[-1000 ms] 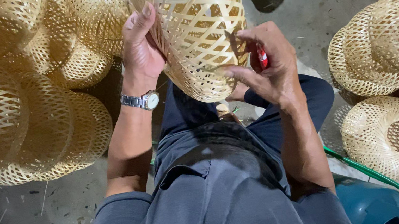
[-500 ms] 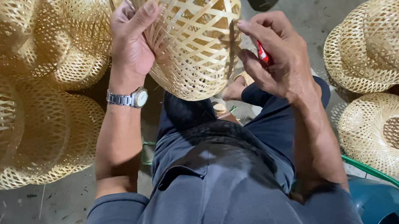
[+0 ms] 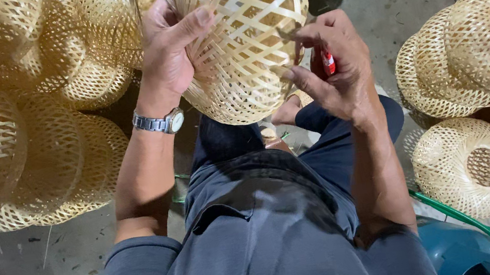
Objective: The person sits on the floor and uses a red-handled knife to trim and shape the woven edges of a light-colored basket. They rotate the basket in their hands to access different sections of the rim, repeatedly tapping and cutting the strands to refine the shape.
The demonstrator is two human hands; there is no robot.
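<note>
Nearest, below the woven bamboo basket (image 3: 242,34), lie the person's dark trousers (image 3: 251,175). The left hand (image 3: 170,48) grips the basket's left side, thumb pressed over the weave, a wristwatch (image 3: 158,122) beneath. The right hand (image 3: 331,66) is curled around a red-handled tool (image 3: 328,61) against the basket's right side. Farther out, stacked baskets (image 3: 27,112) sit left of it, more baskets (image 3: 472,58) right.

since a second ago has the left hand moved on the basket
Yes. The left hand has shifted round the woven basket: its thumb now lies across the front weave, where before the fingers reached up to the basket's top rim.
</note>
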